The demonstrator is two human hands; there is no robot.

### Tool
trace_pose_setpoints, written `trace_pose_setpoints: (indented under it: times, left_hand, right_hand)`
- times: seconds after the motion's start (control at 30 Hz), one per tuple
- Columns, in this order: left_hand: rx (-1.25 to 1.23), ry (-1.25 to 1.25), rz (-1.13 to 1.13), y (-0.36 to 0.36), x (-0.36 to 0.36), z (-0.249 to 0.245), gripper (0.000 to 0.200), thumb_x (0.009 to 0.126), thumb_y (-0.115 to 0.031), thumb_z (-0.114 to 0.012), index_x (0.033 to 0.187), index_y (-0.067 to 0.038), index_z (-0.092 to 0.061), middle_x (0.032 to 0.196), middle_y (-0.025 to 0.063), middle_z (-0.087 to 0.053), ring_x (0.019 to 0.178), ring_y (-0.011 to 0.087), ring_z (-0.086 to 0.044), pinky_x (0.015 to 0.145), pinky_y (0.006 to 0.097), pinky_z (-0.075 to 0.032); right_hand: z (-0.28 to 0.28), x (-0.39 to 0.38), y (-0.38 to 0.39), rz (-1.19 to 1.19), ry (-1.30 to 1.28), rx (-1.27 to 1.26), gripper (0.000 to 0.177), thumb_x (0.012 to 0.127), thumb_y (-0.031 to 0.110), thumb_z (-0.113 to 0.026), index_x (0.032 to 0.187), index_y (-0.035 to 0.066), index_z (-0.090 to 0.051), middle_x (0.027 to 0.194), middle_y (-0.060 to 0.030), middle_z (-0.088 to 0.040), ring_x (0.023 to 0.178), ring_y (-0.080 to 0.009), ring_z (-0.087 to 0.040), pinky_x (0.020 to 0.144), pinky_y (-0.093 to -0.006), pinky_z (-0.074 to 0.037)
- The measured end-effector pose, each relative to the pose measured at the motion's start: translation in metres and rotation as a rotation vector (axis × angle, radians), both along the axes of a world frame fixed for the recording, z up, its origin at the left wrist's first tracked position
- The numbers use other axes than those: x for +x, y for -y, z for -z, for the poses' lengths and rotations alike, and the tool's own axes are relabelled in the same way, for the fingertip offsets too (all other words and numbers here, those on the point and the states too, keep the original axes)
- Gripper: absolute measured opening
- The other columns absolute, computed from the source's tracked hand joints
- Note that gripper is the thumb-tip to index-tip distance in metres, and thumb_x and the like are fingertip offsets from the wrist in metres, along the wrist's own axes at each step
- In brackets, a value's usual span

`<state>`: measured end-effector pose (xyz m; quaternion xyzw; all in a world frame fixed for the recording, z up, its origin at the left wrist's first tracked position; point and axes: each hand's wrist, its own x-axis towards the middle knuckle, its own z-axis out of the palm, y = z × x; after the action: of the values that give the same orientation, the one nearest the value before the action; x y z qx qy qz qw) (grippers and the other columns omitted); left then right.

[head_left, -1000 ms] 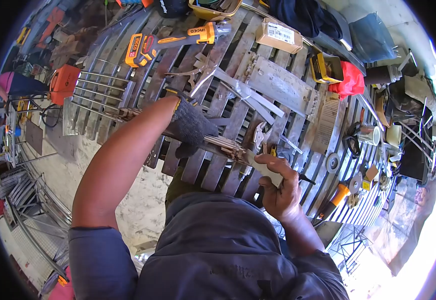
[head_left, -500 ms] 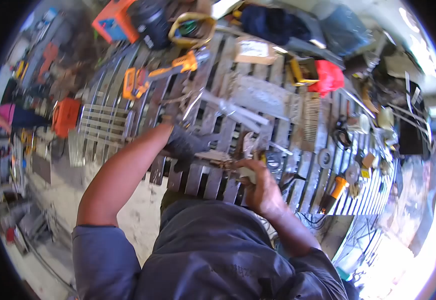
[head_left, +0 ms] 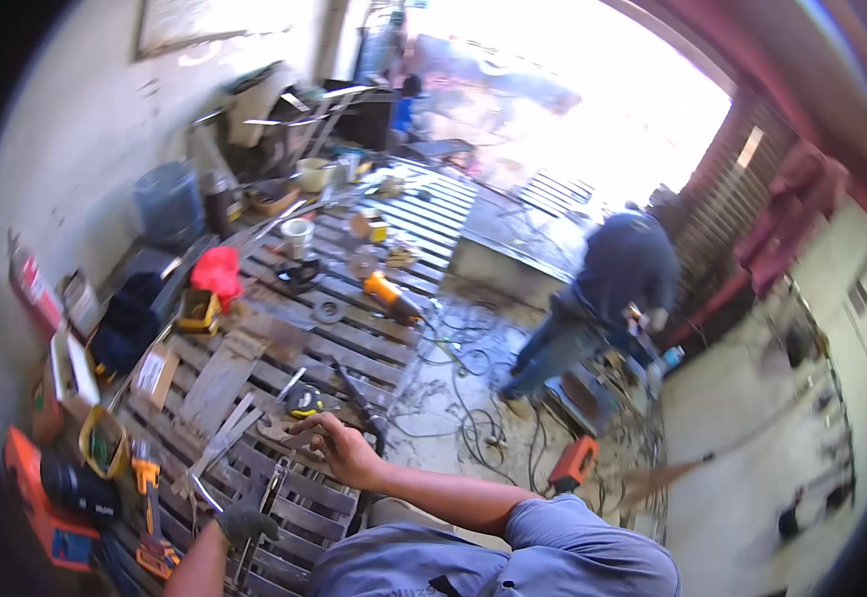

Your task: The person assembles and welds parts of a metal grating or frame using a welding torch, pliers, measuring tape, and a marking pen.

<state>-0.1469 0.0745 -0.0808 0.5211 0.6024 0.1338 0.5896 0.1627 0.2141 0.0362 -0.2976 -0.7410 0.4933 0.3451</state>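
Note:
My left hand [head_left: 244,522], in a dark glove, is closed around a long slim metal tool [head_left: 275,480] over the slatted metal bench [head_left: 314,519]. Beside the glove is a shiny bent rod [head_left: 205,492]. My bare right hand [head_left: 347,450] hovers at the bench's near edge with fingers bent together, and what they pinch is too small to name. Just left of those fingers lies a wrench [head_left: 274,432]. A yellow-and-black tape measure [head_left: 304,400] sits beyond them, and flat metal bars [head_left: 226,438] lie to the left.
An orange angle grinder [head_left: 389,294], a round disc [head_left: 328,309] and a red cloth [head_left: 216,274] lie farther along the bench. A yellow cordless tool [head_left: 151,507] is at left. Cables [head_left: 478,413] and an orange case [head_left: 575,463] are on the floor. Another person [head_left: 625,274] bends over at right.
My view has swung right, bringing the doorway and the other person into sight. My right hand has come away from the piece by the glove, leaving a wider gap between my hands.

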Motion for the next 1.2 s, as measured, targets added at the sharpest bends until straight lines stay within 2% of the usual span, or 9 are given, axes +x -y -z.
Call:
trace_pose_setpoints:
  times: [0.07,0.27,0.4,0.53,0.77,0.83,0.93,1.0,1.2]
  left_hand:
    - [0.078,0.008,0.024,-0.003,0.008,0.006,0.102,0.058,-0.018,-0.086,0.154,0.001,-0.056,0.123,0.0178,-0.070,0.104,0.0306,-0.068,0.094,0.0418,-0.059]
    - [0.014,0.066,0.150,0.012,0.043,-0.073,0.092,0.060,-0.017,-0.083,0.146,0.003,-0.059,0.117,0.0140,-0.067,0.106,0.0273,-0.064,0.094,0.0413,-0.058]
    - [0.077,0.114,0.300,0.015,0.039,-0.048,0.086,0.061,-0.017,-0.082,0.142,0.003,-0.060,0.111,0.0102,-0.063,0.103,0.0258,-0.061,0.093,0.0398,-0.056]
    - [0.077,0.097,0.348,0.021,0.042,-0.049,0.088,0.058,-0.020,-0.083,0.140,0.003,-0.060,0.113,0.0114,-0.063,0.103,0.0273,-0.059,0.094,0.0387,-0.054]
    - [0.288,0.282,0.421,0.023,0.054,-0.016,0.098,0.058,-0.028,-0.084,0.147,0.005,-0.056,0.126,0.0194,-0.063,0.116,0.0332,-0.061,0.106,0.0429,-0.053]
    - [0.214,0.236,0.437,0.024,0.051,-0.013,0.097,0.059,-0.029,-0.084,0.146,0.006,-0.056,0.126,0.0212,-0.062,0.118,0.0355,-0.061,0.108,0.0439,-0.052]
    - [0.080,-0.023,0.446,0.027,0.053,-0.050,0.092,0.059,-0.028,-0.085,0.141,0.005,-0.057,0.118,0.0191,-0.064,0.109,0.0339,-0.062,0.100,0.0420,-0.055]
    - [0.087,0.062,0.387,0.031,0.054,-0.059,0.091,0.061,-0.021,-0.083,0.144,0.003,-0.056,0.113,0.0120,-0.062,0.099,0.0257,-0.061,0.090,0.0385,-0.056]
    - [0.099,0.003,0.429,0.026,0.050,-0.051,0.090,0.061,-0.020,-0.083,0.144,0.004,-0.056,0.113,0.0121,-0.062,0.101,0.0255,-0.061,0.091,0.0372,-0.056]
  right_hand:
    - [0.001,0.023,0.023,0.151,-0.021,0.040,0.029,0.113,-0.002,-0.055,0.140,0.004,-0.061,0.131,-0.0157,-0.075,0.133,-0.0310,-0.071,0.111,-0.0415,-0.054]
    - [-0.026,0.076,0.093,0.512,0.129,0.109,0.023,0.113,-0.001,-0.056,0.132,0.006,-0.067,0.122,-0.0115,-0.077,0.102,-0.0216,-0.073,0.097,-0.0383,-0.059]
    - [-0.025,0.096,0.126,0.610,0.050,0.008,0.015,0.117,0.005,-0.055,0.131,0.004,-0.060,0.123,-0.0076,-0.081,0.091,-0.0100,-0.065,0.087,-0.0306,-0.058]
    - [-0.009,0.101,0.155,0.742,-0.146,-0.076,0.012,0.120,0.009,-0.052,0.129,0.003,-0.057,0.124,-0.0114,-0.081,0.084,-0.0099,-0.064,0.078,-0.0273,-0.055]
    - [-0.004,0.098,0.195,0.874,-0.194,-0.057,0.012,0.118,0.004,-0.053,0.130,0.003,-0.056,0.124,-0.0133,-0.081,0.082,-0.0102,-0.064,0.076,-0.0276,-0.055]
    - [-0.013,0.097,0.206,0.914,-0.124,-0.062,0.014,0.117,0.002,-0.054,0.130,0.002,-0.056,0.123,-0.0127,-0.081,0.083,-0.0105,-0.065,0.076,-0.0274,-0.056]
    - [-0.020,0.095,0.215,0.904,-0.136,-0.072,0.018,0.115,-0.001,-0.057,0.132,0.001,-0.054,0.125,-0.0123,-0.080,0.086,-0.0105,-0.066,0.078,-0.0271,-0.056]
    - [-0.021,0.089,0.217,0.859,-0.208,-0.131,0.018,0.114,-0.001,-0.058,0.131,0.001,-0.054,0.126,-0.0112,-0.079,0.088,-0.0105,-0.065,0.081,-0.0274,-0.055]
    - [-0.006,0.057,0.207,0.713,-0.195,-0.113,0.015,0.117,0.004,-0.056,0.131,0.002,-0.052,0.129,-0.0141,-0.079,0.088,-0.0111,-0.065,0.081,-0.0280,-0.056]
